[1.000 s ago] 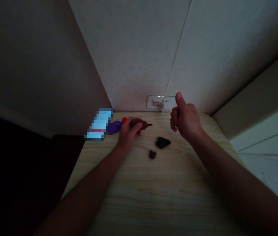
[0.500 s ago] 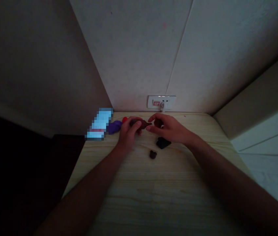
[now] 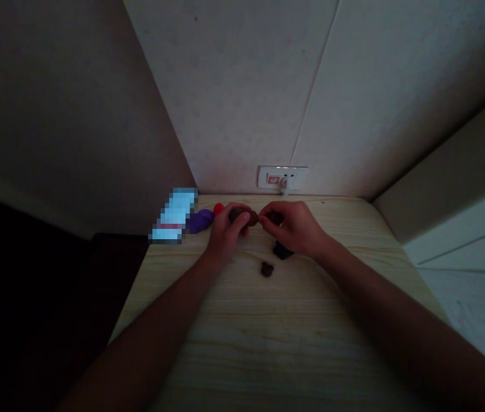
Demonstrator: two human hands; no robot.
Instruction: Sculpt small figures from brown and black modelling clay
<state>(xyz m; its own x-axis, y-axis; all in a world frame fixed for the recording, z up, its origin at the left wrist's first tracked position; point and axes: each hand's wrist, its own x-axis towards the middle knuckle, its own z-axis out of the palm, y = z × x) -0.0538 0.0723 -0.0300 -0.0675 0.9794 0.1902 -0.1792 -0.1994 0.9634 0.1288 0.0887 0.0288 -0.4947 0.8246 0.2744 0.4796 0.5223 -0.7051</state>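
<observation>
My left hand [image 3: 225, 230] is closed around a brown lump of modelling clay [image 3: 251, 217], its thumb lying along the near side. At the right end of that lump, the thumb and forefinger of my right hand [image 3: 291, 226] pinch the clay's tip. A dark brown patch shows inside the curl of my right hand; I cannot tell if it is more clay or shadow. Below my hands, a small brown clay piece [image 3: 267, 269] with rounded bumps lies on the table. A black lump [image 3: 283, 250] sits partly hidden under my right hand.
Left of my hands lie a purple lump [image 3: 200, 221] and a red piece [image 3: 219, 209]. A pixelated bright phone-like rectangle [image 3: 173, 214] is at the left edge of the wooden table [image 3: 276, 332]. Behind stands a wall with a socket [image 3: 283, 178] and a plug in it.
My right thumb and forefinger have closed together on the clay's tip; half a second ago they were apart. The thin pointed end is now covered. My left hand has hardly moved.
</observation>
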